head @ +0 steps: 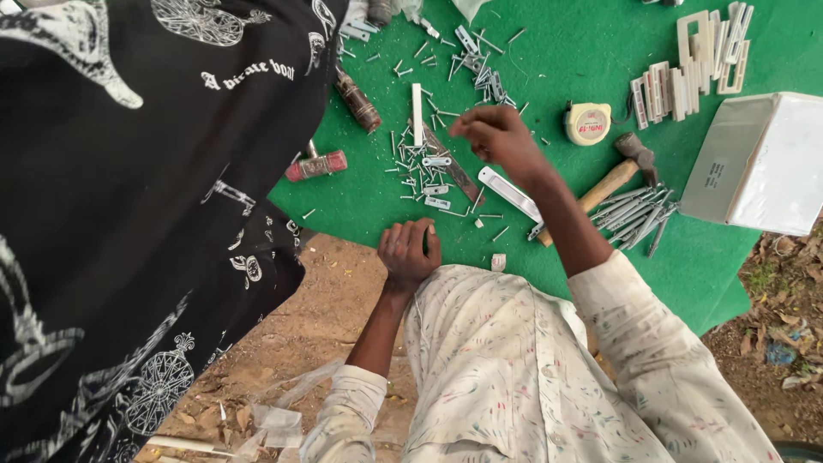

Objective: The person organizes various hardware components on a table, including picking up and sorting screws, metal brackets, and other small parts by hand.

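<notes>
The green cloth [600, 51] is spread flat so the small parts stay put and easy to see. My right hand [497, 137] hovers above the scattered screws and white clips [424, 167], fingertips pinched together, though I cannot tell what they hold. The pile lies just below and left of that hand. My left hand [409, 253] rests curled at the cloth's near edge, gripping nothing I can see.
</notes>
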